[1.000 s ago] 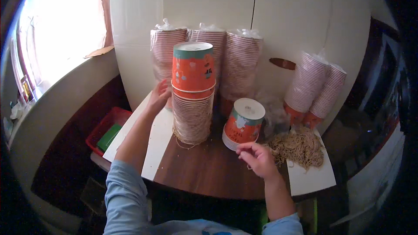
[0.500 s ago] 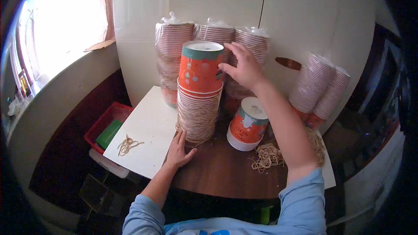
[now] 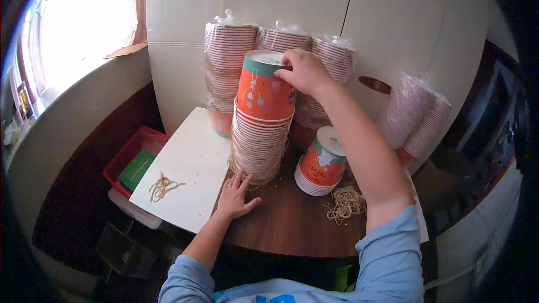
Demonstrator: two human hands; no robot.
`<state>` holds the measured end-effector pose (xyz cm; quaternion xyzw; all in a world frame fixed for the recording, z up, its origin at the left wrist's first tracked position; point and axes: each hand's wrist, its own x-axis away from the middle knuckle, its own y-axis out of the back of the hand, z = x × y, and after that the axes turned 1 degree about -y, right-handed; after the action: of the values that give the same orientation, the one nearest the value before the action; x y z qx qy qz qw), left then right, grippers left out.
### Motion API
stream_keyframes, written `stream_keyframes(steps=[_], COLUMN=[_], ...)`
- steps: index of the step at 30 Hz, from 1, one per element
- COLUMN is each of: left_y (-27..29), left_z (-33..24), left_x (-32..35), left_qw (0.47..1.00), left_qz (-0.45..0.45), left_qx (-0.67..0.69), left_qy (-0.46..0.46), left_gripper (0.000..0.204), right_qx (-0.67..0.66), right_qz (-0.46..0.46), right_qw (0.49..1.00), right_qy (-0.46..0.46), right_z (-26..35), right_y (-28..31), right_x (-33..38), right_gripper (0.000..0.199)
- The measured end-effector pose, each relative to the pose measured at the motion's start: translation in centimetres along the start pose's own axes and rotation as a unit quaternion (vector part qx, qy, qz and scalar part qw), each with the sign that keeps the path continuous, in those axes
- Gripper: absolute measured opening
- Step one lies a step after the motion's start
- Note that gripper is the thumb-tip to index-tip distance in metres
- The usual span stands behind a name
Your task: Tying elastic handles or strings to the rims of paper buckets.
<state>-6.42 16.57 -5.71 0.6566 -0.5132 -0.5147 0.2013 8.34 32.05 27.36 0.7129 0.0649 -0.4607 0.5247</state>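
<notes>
A tall stack of nested, upside-down paper buckets [image 3: 263,140] stands in front of me, with tan string showing around its lower rims. The uppermost paper bucket [image 3: 261,90] is orange with a green band and pale drawings. My right hand [image 3: 303,73] grips its upturned base edge at the right, thumb on the side and fingers over the edge. Down by the stack's foot, my left hand [image 3: 233,197] lies on the brown tabletop with fingers apart, fingertips close to the lowest rims. A shorter upside-down bucket stack [image 3: 320,168] stands to the right.
Plastic-wrapped bucket stacks [image 3: 230,73] line the back of the table, and more wrapped stacks [image 3: 407,109] lean at the right. Tangled string [image 3: 347,205] lies beside the short stack; a smaller string bundle [image 3: 163,186] rests on the white tabletop [image 3: 191,157]. A red crate [image 3: 120,160] sits lower left.
My right hand has closed from a spread pose onto the top bucket's base edge. The tall stack appears slightly further right and more tilted. My left hand stays near its foot.
</notes>
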Motion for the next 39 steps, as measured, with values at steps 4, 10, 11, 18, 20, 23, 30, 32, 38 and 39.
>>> stream_keyframes(steps=[4, 10, 11, 18, 20, 23, 30, 32, 38, 39], left_y=[0.2, 0.0, -0.1, 0.6, 0.6, 0.3, -0.1, 0.0, 0.4, 0.4], left_z=[-0.1, 0.0, 0.1, -0.5, -0.6, -0.3, 0.1, -0.1, -0.4, -0.4], left_x=[0.0, 0.1, 0.1, 0.0, 0.1, 0.1, 0.3, 0.3, 0.3, 0.3], left_qw=[1.000, 0.999, 0.999, 0.999, 0.999, 0.999, 0.999, 1.000, 0.999, 0.999], left_qz=[0.024, 0.033, 0.031, 0.044, 0.047, 0.045, 0.023, 0.021, 0.026, 0.025], left_qx=[-0.005, -0.002, 0.002, -0.001, 0.003, 0.006, -0.007, -0.002, -0.003, -0.006], left_qy=[0.008, 0.016, 0.015, 0.025, 0.025, 0.023, 0.021, 0.019, 0.020, 0.021], left_gripper=[0.081, 0.083, 0.083, 0.083, 0.083, 0.083, 0.083, 0.083, 0.083, 0.083], right_qx=[-0.016, -0.013, 0.000, 0.030, 0.030, -0.006, -0.128, -0.214, -0.399, -0.382], right_qz=[0.060, 0.051, 0.051, -0.050, -0.059, -0.109, -0.141, -0.019, 0.056, 0.103], right_qw=[0.998, 0.997, 0.997, 0.998, 0.997, 0.993, 0.930, 0.901, 0.804, 0.785], right_qy=[-0.024, -0.058, -0.057, -0.034, -0.030, -0.035, -0.314, -0.376, -0.436, -0.477], right_z=[1.0, 3.4, 3.6, 4.2, 4.5, 3.7, -1.9, -2.3, -3.5, -3.1], right_y=[0.5, -0.6, -0.8, -3.3, -3.5, -2.7, -4.1, -4.4, -8.0, -7.8], right_x=[-0.6, -2.4, -2.5, -0.1, 0.2, 0.7, 9.2, 12.2, 14.0, 13.7], right_gripper=[0.031, 0.030, 0.030, 0.030, 0.029, 0.027, 0.029, 0.031, 0.035, 0.033])
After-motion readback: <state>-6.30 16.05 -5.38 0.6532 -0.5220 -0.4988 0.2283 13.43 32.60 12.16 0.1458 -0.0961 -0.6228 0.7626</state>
